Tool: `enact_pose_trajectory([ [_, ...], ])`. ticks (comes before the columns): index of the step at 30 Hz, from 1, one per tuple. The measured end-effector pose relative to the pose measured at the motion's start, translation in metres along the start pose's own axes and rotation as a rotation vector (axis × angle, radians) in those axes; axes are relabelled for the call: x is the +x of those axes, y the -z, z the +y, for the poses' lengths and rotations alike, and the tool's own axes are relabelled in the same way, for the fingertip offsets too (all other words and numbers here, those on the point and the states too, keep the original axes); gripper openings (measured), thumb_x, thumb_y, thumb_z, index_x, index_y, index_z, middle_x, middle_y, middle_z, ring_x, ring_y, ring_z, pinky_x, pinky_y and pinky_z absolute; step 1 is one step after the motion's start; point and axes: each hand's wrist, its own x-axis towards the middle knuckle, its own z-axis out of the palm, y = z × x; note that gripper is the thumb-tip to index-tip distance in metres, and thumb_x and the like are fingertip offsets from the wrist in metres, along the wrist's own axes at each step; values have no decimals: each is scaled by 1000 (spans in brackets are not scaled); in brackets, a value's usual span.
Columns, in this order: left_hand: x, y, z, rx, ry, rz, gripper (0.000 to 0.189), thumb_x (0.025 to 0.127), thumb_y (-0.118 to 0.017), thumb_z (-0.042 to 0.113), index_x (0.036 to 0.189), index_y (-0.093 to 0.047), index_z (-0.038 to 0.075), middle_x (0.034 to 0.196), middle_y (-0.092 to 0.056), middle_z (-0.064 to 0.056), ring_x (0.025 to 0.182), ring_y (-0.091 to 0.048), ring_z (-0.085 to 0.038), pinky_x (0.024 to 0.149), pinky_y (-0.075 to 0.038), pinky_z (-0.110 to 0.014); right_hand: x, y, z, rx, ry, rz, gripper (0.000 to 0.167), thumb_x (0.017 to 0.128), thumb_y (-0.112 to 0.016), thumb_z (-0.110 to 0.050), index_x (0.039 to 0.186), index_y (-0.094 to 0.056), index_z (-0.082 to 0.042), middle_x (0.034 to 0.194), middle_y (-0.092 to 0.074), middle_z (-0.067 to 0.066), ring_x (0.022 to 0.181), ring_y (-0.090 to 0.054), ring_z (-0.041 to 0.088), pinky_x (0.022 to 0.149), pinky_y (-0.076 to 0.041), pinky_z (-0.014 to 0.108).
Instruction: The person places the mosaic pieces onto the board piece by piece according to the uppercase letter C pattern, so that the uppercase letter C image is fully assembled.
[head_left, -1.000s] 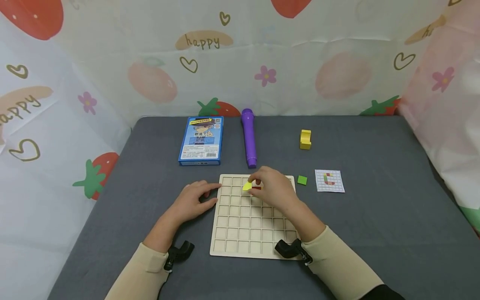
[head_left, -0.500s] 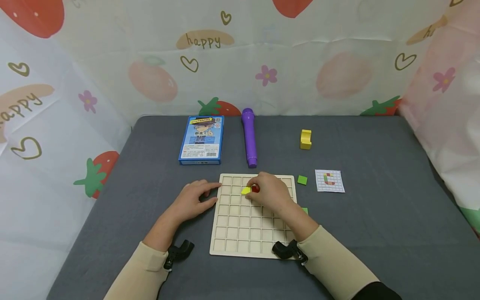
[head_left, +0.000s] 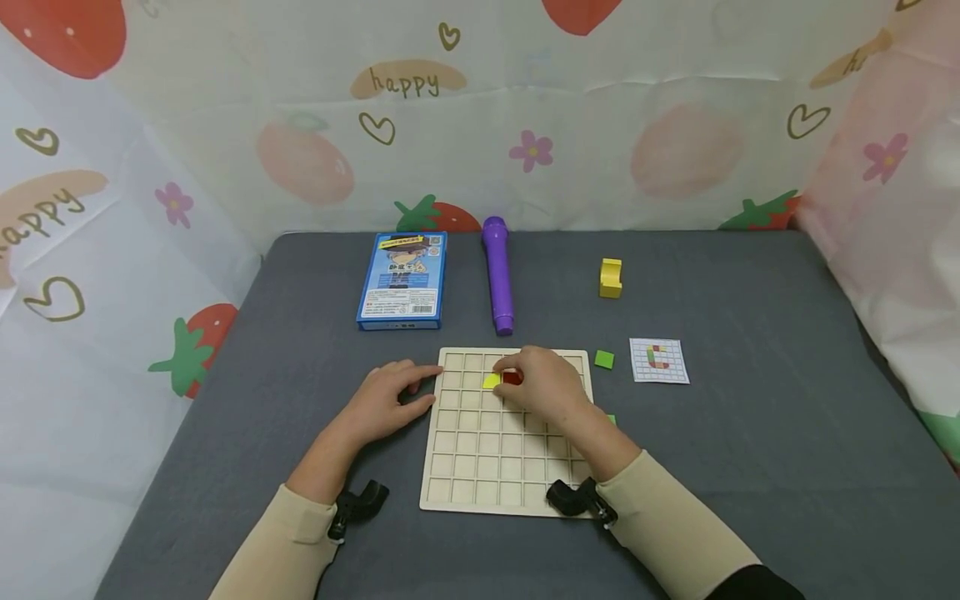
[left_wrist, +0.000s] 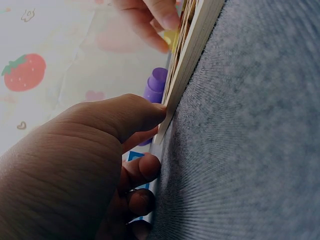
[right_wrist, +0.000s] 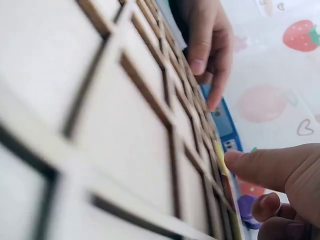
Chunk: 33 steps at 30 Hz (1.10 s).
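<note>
In the head view, a pale wooden grid board [head_left: 468, 467] lies on the table. Thumb and index finger of my right hand [head_left: 543, 385] pinch the ends of a small yellow tile [head_left: 491, 381], which lies flat in a cell near the board's far edge. A red tile [head_left: 512, 378] sits just right of it, partly under that hand. In the right wrist view my thumb tip meets the yellow tile [right_wrist: 220, 157]. My left hand [head_left: 390, 398] rests at the board's left edge, index finger and thumb extended against it; in the left wrist view its other fingers bend loosely.
Behind the board are a blue box [head_left: 401, 282] and a purple microphone [head_left: 498, 277]. A green tile [head_left: 604, 359], a gridded pattern card [head_left: 659, 361] and a yellow block [head_left: 611, 278] lie to the right. Another green tile [head_left: 612, 419] shows partly behind my right forearm.
The yellow tile, held tilted over the board one second ago, has gone down flat into its cell. My right hand lowered with it; my left hand stayed in place.
</note>
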Motion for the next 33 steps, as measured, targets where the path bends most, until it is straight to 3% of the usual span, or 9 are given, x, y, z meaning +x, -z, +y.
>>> enact_pose_trajectory([
  [5,-1,-1,0,1,4,3,39,96,-73,23,135,-69,16,81,-46,3,70,-38,-12,71,-30,-37,-4,19,4,87,9,22,28,93,-78,-28,119,-79,-18,75,-52,1,66,-45,16,56,-34,32],
  [11,-1,0,0,7,5,4,40,96,-74,22,135,-69,15,81,-46,3,70,-37,-13,71,-30,-38,-11,45,16,197,-12,72,31,94,-77,-27,123,-77,-15,78,-47,3,70,-41,19,60,-32,35],
  [18,-1,1,0,-2,13,0,40,96,-74,22,135,-69,16,80,-46,2,71,-37,-12,72,-28,-38,-16,66,35,227,0,107,32,94,-77,-22,124,-76,-11,79,-45,3,71,-41,21,64,-34,38],
  [28,0,0,0,0,27,-9,40,96,-73,22,135,-69,16,80,-47,2,71,-38,-12,72,-29,-38,-23,84,76,224,-100,51,37,97,-73,-22,128,-71,-3,73,-44,3,62,-37,20,60,-34,38],
  [33,0,-1,0,6,23,-2,40,95,-74,22,135,-70,15,80,-47,2,70,-38,-12,71,-29,-38,-25,85,93,181,-176,-7,35,96,-74,-18,126,-70,-1,75,-47,5,60,-45,19,59,-40,36],
])
